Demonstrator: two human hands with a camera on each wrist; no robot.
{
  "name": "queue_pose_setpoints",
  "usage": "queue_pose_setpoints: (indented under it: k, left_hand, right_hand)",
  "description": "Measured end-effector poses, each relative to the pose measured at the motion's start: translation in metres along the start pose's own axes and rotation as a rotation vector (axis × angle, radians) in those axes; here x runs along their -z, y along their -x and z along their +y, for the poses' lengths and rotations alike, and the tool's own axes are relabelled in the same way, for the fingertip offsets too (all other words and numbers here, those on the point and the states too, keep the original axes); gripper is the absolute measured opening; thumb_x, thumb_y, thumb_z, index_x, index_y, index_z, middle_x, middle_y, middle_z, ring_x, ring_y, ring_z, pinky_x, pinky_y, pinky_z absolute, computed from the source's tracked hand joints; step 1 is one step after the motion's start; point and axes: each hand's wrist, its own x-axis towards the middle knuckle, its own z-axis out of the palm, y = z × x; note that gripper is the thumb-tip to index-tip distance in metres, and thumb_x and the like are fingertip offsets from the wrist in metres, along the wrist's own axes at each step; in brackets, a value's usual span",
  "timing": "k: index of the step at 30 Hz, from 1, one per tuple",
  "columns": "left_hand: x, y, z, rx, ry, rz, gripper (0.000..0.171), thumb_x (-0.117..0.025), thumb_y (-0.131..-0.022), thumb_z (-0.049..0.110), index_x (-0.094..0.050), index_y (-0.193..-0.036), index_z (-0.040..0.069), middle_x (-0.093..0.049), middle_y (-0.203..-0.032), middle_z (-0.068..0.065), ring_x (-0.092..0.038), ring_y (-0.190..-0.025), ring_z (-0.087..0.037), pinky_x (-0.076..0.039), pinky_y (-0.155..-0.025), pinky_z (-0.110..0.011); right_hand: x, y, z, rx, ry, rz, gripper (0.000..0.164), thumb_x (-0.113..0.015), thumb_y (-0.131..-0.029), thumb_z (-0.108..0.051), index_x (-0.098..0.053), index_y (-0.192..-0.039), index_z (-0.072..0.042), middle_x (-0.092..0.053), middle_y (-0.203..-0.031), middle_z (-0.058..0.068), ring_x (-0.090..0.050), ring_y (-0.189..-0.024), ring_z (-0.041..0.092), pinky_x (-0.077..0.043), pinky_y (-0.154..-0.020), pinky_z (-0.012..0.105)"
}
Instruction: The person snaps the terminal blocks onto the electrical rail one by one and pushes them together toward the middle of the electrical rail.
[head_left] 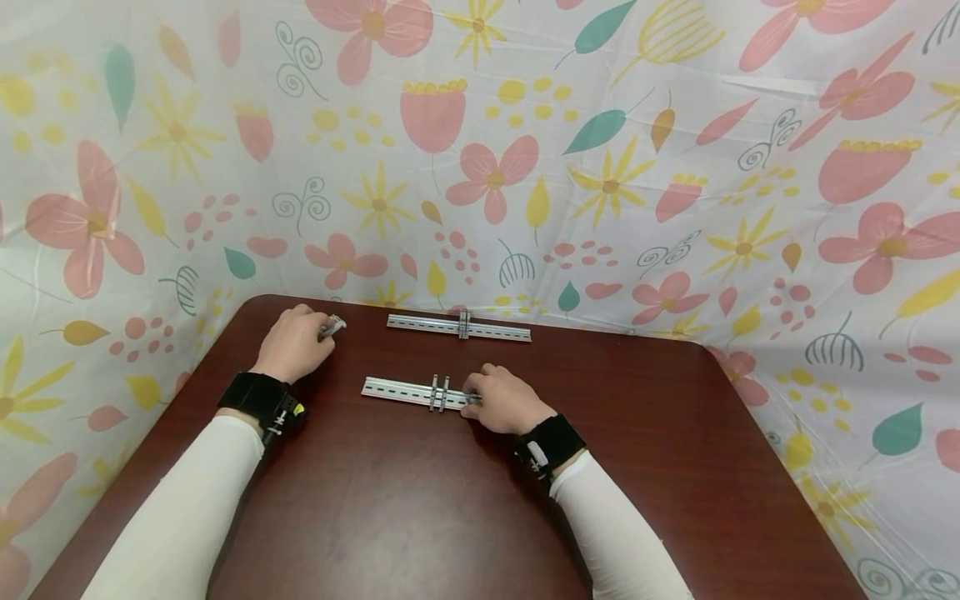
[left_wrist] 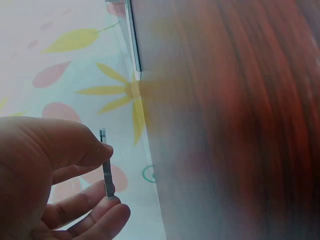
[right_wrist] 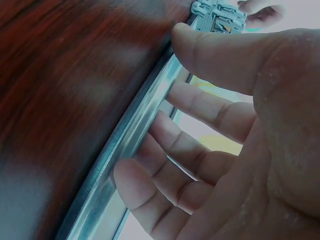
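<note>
My left hand, over the far left of the table, pinches a small grey terminal block between thumb and fingertips; in the left wrist view it appears edge-on. My right hand grips the right end of the nearer slotted metal DIN rail. In the right wrist view the thumb lies close to grey terminal blocks, while the other fingers rest along the rail. Two thin upright blocks stand on this rail, just left of my right hand. The rail's right end is hidden by the fingers.
A second DIN rail lies behind the first, near the table's back edge, bearing grey terminal blocks at its middle. The dark wooden table meets a flower-patterned curtain at the back and sides.
</note>
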Motion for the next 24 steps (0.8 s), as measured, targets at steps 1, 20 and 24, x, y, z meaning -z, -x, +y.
queue_pose_setpoints:
  k: [1,20,24]
  left_hand:
    - [0.0,0.0,0.002,-0.007,0.0,0.003,0.029,-0.066,-0.101,0.006,-0.078,-0.125,-0.006,-0.071,-0.117,-0.026,-0.06,-0.11,-0.046,-0.052,-0.097,-0.062]
    - [-0.007,0.002,0.031,-0.125,0.005,0.005,0.025,-0.067,-0.103,0.006,-0.079,-0.123,-0.003,-0.066,-0.118,-0.021,-0.057,-0.113,-0.042,-0.052,-0.097,-0.056]
    - [-0.008,0.002,0.038,-0.155,0.005,0.008,0.024,-0.07,-0.103,0.006,-0.08,-0.123,-0.002,-0.066,-0.118,-0.019,-0.057,-0.113,-0.04,-0.052,-0.096,-0.054]
  right_hand:
    - [0.0,0.0,0.0,0.001,-0.001,0.001,0.029,-0.081,-0.105,-0.032,-0.078,-0.127,-0.013,-0.064,-0.113,0.006,-0.059,-0.102,0.024,-0.055,-0.09,0.043]
    - [0.0,0.0,0.001,0.005,0.002,-0.002,0.029,-0.082,-0.104,-0.032,-0.078,-0.126,-0.013,-0.063,-0.113,0.006,-0.06,-0.103,0.024,-0.055,-0.09,0.043]
    - [0.0,0.0,0.002,0.007,0.002,-0.007,0.03,-0.081,-0.104,-0.032,-0.078,-0.126,-0.013,-0.063,-0.113,0.006,-0.06,-0.102,0.024,-0.055,-0.09,0.044]
